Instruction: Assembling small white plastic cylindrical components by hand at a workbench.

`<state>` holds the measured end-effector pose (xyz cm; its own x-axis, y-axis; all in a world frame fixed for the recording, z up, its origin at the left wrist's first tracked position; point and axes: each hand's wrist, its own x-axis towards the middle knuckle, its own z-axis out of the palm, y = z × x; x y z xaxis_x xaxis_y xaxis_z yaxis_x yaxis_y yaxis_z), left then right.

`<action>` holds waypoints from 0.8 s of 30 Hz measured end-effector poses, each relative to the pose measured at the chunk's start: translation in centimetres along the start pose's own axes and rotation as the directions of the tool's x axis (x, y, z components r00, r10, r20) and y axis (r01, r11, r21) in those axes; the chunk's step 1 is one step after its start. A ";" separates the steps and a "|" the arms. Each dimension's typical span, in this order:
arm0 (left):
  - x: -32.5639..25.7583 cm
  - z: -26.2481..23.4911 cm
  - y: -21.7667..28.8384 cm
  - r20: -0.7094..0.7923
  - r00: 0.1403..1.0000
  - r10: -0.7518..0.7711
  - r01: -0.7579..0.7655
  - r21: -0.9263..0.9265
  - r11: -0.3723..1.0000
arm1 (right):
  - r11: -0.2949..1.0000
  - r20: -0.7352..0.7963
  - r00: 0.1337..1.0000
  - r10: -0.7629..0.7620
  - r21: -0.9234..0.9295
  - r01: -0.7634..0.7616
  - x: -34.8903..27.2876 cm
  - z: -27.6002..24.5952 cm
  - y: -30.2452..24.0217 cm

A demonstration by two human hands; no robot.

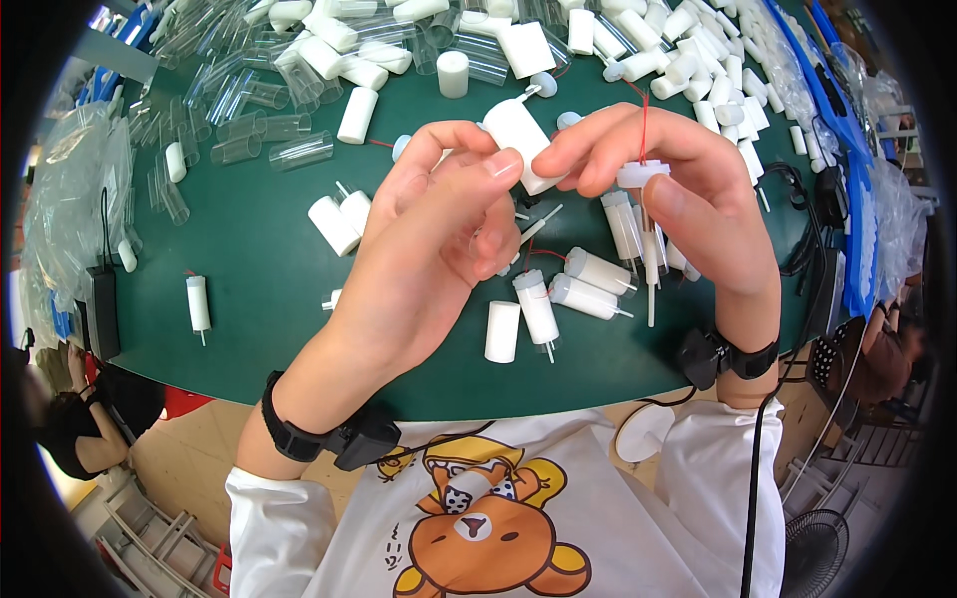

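Observation:
Between its thumb and fingers my left hand (414, 254) pinches a white foam cylinder (520, 140) in front of me. The fingertips of my right hand (703, 184) touch the cylinder's right side. With thumb and fingers my right hand also holds a whitish round cap (643, 175); a thin rod (652, 284) hangs below it and a red thread (644, 120) rises above. Under the hands lie several capped clear tubes with white cylinders inside, such as a capped tube (536, 309). Beside them stands a bare white cylinder (501, 332).
The green table (259, 349) carries a heap of clear tubes (249, 95) at far left and piled white cylinders (698, 60) at far right. One capped tube (198, 304) lies alone at left. A plastic bag (80, 199) and black cables (797, 219) line the edges.

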<state>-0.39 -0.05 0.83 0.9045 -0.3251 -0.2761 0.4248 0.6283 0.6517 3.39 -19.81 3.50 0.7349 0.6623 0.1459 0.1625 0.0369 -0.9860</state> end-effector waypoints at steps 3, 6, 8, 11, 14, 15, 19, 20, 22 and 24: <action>-0.1 0.0 -0.1 -0.005 1.000 -0.009 0.009 0.031 0.999 | 0.996 0.017 0.998 -0.052 0.069 0.051 0.0 0.0 0.3; 0.0 0.0 0.0 0.033 0.999 -0.034 0.032 0.068 0.997 | 0.996 0.038 0.999 -0.034 0.079 0.031 0.0 -0.1 0.2; 0.0 0.1 0.1 0.055 0.998 -0.041 0.036 0.086 0.996 | 0.997 0.047 0.999 0.001 0.077 -0.004 -0.1 -0.3 0.0; 0.0 0.2 0.2 0.066 0.998 -0.015 0.007 0.111 0.994 | 0.991 0.015 0.999 -0.038 0.126 0.036 0.0 -0.3 0.5; -0.1 0.1 0.0 0.049 0.998 0.036 -0.042 0.129 0.991 | 0.997 -0.028 0.999 -0.037 0.069 0.039 0.1 -0.1 0.7; -0.1 0.2 0.0 0.036 0.998 0.044 -0.048 0.124 0.991 | 0.997 -0.030 0.999 -0.028 0.066 0.030 0.0 -0.1 0.7; -0.2 0.0 0.0 0.005 0.999 0.047 -0.047 0.106 0.993 | 0.998 -0.007 0.999 0.038 0.041 -0.038 0.0 -0.3 -0.2; -0.2 0.2 0.1 -0.002 0.998 0.058 -0.058 0.113 0.992 | 0.998 0.007 0.998 0.062 0.031 -0.063 0.0 -0.4 -0.3; -0.2 1.2 0.1 -0.012 0.993 0.113 -0.110 0.160 0.981 | 0.997 -0.027 0.998 0.050 0.056 -0.048 0.0 -0.4 0.2; -0.2 0.5 0.0 0.055 0.995 0.082 -0.089 0.146 0.985 | 0.997 -0.062 0.997 0.040 0.063 -0.036 -0.1 -0.2 0.5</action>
<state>-0.59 -0.35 1.20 0.9327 -0.3110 -0.1825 0.3323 0.5445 0.7702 3.59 -20.01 3.02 0.7802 0.6156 0.1111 0.0942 0.0599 -0.9938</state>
